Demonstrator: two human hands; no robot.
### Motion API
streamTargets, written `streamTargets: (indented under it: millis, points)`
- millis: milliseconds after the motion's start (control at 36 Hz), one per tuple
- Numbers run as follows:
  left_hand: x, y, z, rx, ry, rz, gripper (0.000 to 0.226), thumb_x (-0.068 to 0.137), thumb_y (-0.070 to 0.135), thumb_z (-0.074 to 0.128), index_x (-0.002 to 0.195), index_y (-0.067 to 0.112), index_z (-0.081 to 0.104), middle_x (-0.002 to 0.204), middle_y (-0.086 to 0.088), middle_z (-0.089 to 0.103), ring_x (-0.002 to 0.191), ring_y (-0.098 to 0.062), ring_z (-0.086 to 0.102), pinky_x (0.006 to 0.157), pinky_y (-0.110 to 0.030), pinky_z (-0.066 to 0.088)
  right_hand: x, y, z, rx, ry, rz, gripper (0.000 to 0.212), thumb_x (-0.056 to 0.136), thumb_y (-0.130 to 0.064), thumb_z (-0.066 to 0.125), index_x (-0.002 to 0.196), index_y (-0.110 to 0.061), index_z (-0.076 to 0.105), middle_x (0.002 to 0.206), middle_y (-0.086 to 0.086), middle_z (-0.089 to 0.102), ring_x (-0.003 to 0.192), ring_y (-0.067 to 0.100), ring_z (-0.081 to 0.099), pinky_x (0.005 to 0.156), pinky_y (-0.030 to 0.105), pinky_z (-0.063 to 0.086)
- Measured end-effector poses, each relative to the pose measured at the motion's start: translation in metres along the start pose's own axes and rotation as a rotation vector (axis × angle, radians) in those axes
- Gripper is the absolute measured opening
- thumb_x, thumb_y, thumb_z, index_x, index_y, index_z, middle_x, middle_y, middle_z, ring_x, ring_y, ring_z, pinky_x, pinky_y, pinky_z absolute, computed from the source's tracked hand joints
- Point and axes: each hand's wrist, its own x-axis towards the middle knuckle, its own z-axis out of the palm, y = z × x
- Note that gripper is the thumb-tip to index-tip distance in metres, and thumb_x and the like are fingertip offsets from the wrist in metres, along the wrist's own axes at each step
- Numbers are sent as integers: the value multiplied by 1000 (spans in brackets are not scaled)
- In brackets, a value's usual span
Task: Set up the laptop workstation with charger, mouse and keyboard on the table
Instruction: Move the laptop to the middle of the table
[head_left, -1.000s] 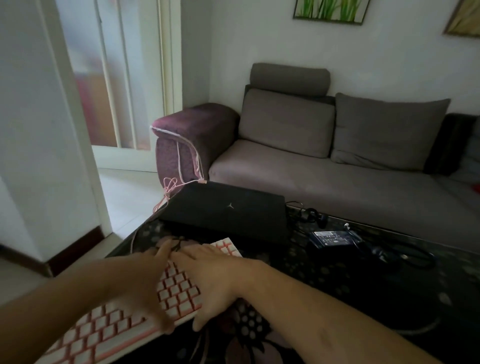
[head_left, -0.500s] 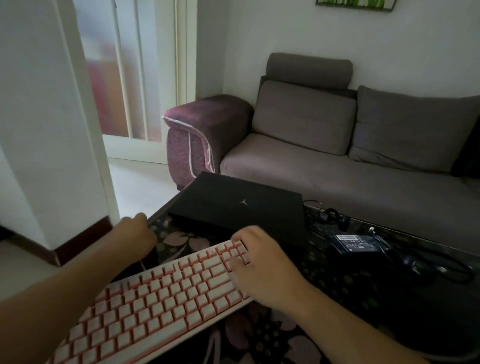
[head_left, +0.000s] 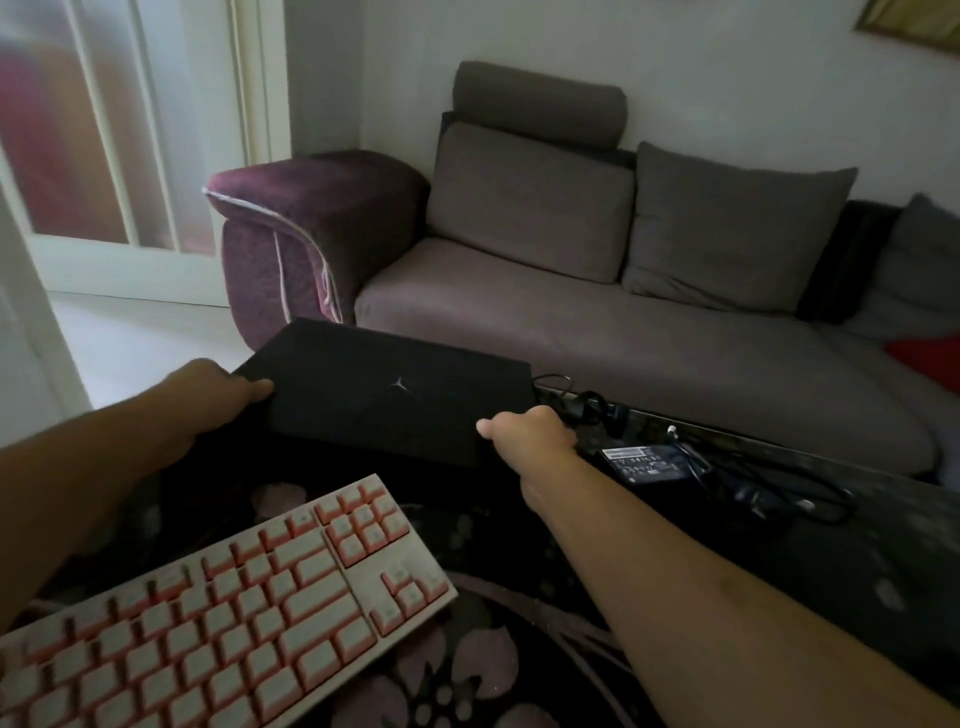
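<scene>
Now both hands grip the closed laptop (head_left: 384, 395) at the far edge of the table (head_left: 831, 561): left hand (head_left: 218, 389) curled on its left side, right hand (head_left: 530, 434) at the near right corner. Best lift evenly, clear of the keyboard (head_left: 218, 613) and charger (head_left: 644, 460).

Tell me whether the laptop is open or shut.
Shut. The laptop lies flat on the table, lid down, logo up; left hand and right hand grip its sides.
</scene>
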Motion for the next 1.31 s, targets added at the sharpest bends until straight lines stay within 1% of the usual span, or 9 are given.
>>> streamTargets:
  millis: [194, 361, 611, 806, 944, 1028, 1111, 1222, 1306]
  points:
    - [-1, 19, -13, -92, 58, 60, 40, 95, 21, 74, 115, -6, 53, 101, -23, 62, 82, -35, 61, 69, -41, 49, 12, -12, -16, 149, -60, -30, 62, 87, -20, 80, 138, -2, 51, 146, 21, 47, 116, 39, 55, 102, 48, 52]
    - [-22, 33, -40, -285, 74, 176, 20, 88, 16, 81, 91, 1, 67, 106, -21, 72, 106, -41, 70, 105, -55, 52, -18, -10, -61, 297, -88, -96, 75, 91, -21, 81, 150, -5, 38, 145, 13, 48, 116, 28, 52, 91, 39, 44]
    - [-179, 96, -44, -379, -251, 294, 37, 81, 18, 83, 116, 11, 71, 109, -12, 79, 103, -35, 75, 97, -53, 56, -97, 22, -207, 319, 35, -109, 41, 77, -23, 91, 104, -16, 62, 105, 6, 73, 100, 27, 70, 94, 51, 57]
    - [-303, 83, 38, -381, -471, 237, 28, 88, 2, 75, 116, 8, 73, 102, -8, 82, 100, -32, 77, 100, -47, 56, -165, 124, -316, 268, 177, 1, 58, 76, -19, 90, 128, -24, 65, 119, 4, 74, 107, 28, 71, 100, 55, 55]
    - [-343, 56, 97, -268, -612, 92, 66, 64, 37, 96, 120, 24, 65, 116, -7, 71, 103, -23, 70, 95, -42, 56, -197, 198, -345, 291, 221, 165, 82, 73, -17, 92, 144, -27, 52, 140, 5, 61, 123, 33, 63, 104, 60, 51]
    - [-342, 30, 136, -222, -560, 25, 118, 36, 57, 101, 141, 30, 55, 132, -3, 67, 112, -28, 69, 95, -50, 58, -211, 234, -347, 307, 217, 182, 76, 78, -14, 89, 142, -21, 51, 137, 5, 62, 116, 31, 65, 100, 53, 55]
    - [-364, 18, 148, -233, -562, 23, 53, 76, 32, 90, 122, 30, 64, 116, 1, 71, 102, -22, 70, 90, -41, 58, -213, 259, -341, 311, 204, 196, 68, 83, -12, 86, 141, -18, 51, 131, 7, 64, 111, 29, 67, 96, 53, 58]
    - [-339, -12, 168, -150, -506, 45, 80, 61, 45, 87, 133, 24, 62, 128, 0, 71, 108, -25, 72, 100, -50, 57, -205, 268, -335, 289, 148, 173, 62, 87, -10, 83, 139, -12, 50, 130, 3, 63, 112, 24, 64, 101, 45, 55]
    - [-336, -11, 168, -113, -503, 28, 58, 79, 28, 82, 133, 22, 61, 126, -2, 70, 106, -26, 72, 97, -50, 58, -198, 266, -329, 248, 146, 152, 80, 89, -13, 83, 156, -16, 40, 151, 6, 51, 134, 29, 55, 109, 44, 48]
